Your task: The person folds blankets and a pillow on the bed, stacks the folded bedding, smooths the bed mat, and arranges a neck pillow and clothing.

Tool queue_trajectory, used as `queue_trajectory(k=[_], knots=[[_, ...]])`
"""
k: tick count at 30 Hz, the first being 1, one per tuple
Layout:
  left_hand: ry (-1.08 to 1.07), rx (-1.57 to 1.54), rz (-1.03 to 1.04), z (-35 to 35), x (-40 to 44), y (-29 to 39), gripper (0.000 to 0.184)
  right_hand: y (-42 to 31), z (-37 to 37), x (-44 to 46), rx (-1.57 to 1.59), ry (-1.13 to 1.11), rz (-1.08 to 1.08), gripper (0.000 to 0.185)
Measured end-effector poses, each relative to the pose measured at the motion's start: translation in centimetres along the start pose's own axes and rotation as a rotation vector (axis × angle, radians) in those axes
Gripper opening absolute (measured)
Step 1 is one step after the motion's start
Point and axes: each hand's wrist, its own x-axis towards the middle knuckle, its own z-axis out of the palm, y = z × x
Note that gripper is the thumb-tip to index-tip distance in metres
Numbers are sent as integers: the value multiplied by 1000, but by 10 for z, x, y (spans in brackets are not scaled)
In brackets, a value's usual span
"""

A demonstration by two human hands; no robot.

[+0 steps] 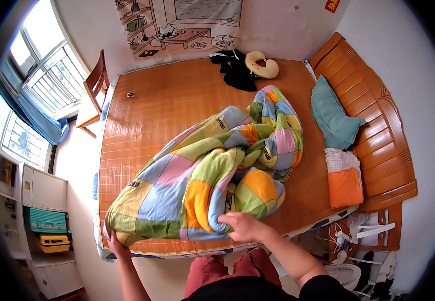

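Observation:
A patchwork quilt (164, 188) in green, blue, pink, orange and yellow squares lies rumpled across the bed, its near edge lifted. My left hand (118, 246) is closed around the quilt's near left corner. Farther right, my right hand (241, 227) grips the near edge, fingers curled into the cloth. Between the two hands the edge runs nearly straight, while the far right part is bunched in folds. Beneath it is the brown bed mat (142, 125).
By the wooden headboard (373, 110) lie a teal pillow (332, 113) and an orange-and-white pillow (345, 180). A neck pillow (261, 65) and black clothing (237, 70) rest at the far edge. A chair (96, 88) stands left; a fan (345, 276) and cables are lower right.

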Motion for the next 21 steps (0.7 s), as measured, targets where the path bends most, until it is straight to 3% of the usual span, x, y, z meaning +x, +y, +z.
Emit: queue_trajectory(k=[2,4,6,8,10,12,15,17,18,19,20,21], knots=[[-4,459,-130,-52,-21,-15,36,7,68,-5,78,-282,-26,47],[-113,639,-266,-57,-58,-28,37,15,122,-11,121,-574,87,54],[-288,824,-594,-65,-78,-64,46,11,143,-23,45,-683,112,55],[-545,871,-522,-7,-115,-73,60,13,146,-27,69,-661,115,54],[-640,840,-508,18,-122,-132,80,17,135,-29,146,-615,61,54],[-853,1183,-405,76,-133,-140,98,33,142,-33,162,-611,23,54],[-1042,1412,-230,123,-159,-157,99,48,144,-44,251,-504,52,56],[-1096,1579,-208,128,-161,-182,78,59,139,-49,316,-504,63,55],[-1100,1590,-204,130,-160,-182,78,67,135,-51,366,-503,75,53],[-1103,1462,-194,130,-154,-180,65,80,134,-54,552,-521,169,46],[-1102,1338,-189,126,-147,-177,53,94,133,-58,611,-377,176,40],[-996,1086,-408,124,-138,-166,42,115,141,-57,785,-273,300,38]])
